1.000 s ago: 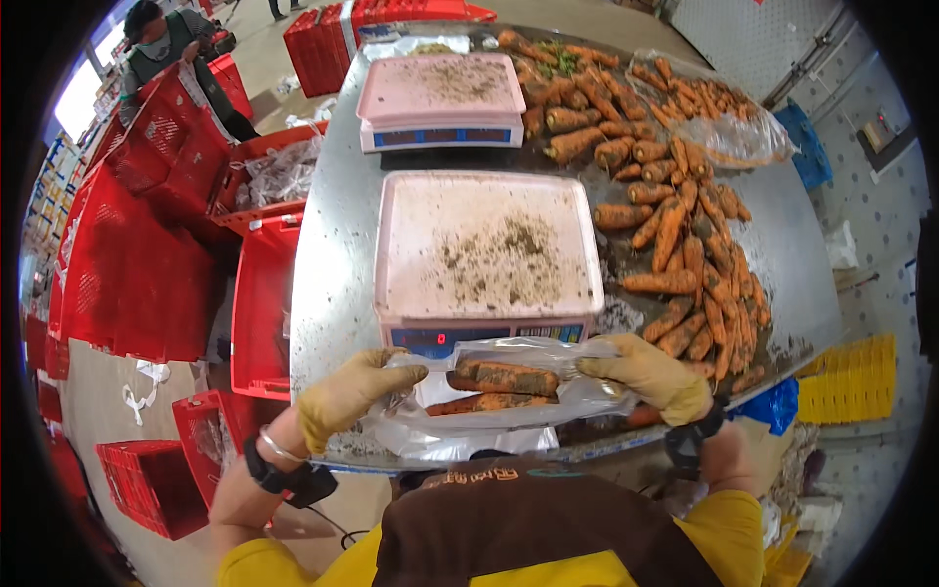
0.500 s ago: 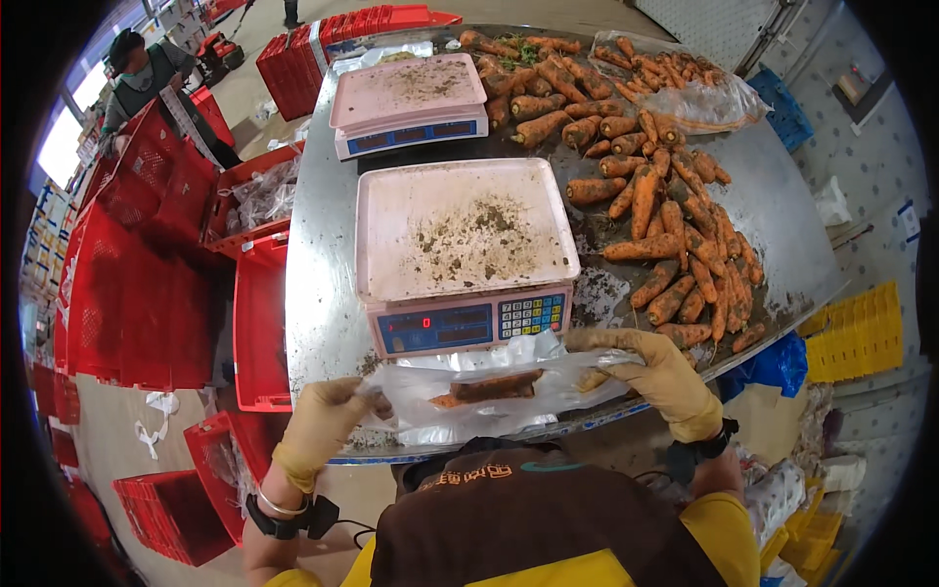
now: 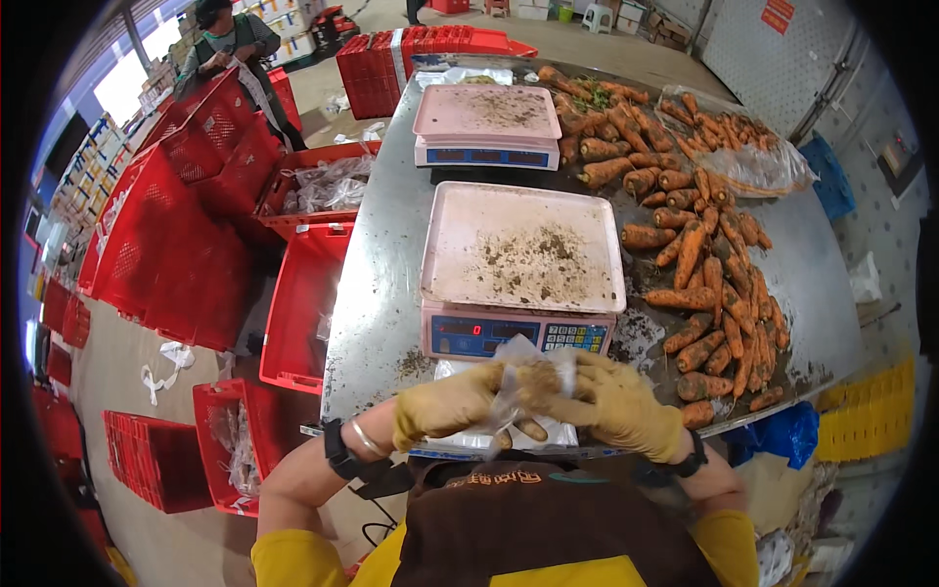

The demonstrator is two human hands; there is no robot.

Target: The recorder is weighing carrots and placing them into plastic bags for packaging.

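My left hand (image 3: 440, 403) and my right hand (image 3: 621, 406), both in yellowish gloves, are close together in front of the nearer pink scale (image 3: 469, 335), gripping a crumpled clear plastic bag (image 3: 518, 367) between them. Dirty carrots in the bag are mostly hidden by fingers and plastic. More flat plastic bags lie under my hands. The scale's pink pan (image 3: 523, 249) holds only scattered soil. A pile of soil-covered carrots (image 3: 714, 284) spreads to the right of the scale on the steel table (image 3: 362, 323).
A second scale (image 3: 486, 147) stands behind. Red crates (image 3: 176, 254) fill the left side, some holding plastic bags (image 3: 323, 186). A person in dark clothing (image 3: 230, 49) stands by those crates. A bagged carrot heap (image 3: 748, 166) lies back right. Yellow crates (image 3: 861, 416) and blue plastic (image 3: 787, 440) are lower right.
My hands have come from holding the bag stretched wide, with two carrots showing, to close together around a bunched-up bag. The view has shifted, so the table appears farther right.
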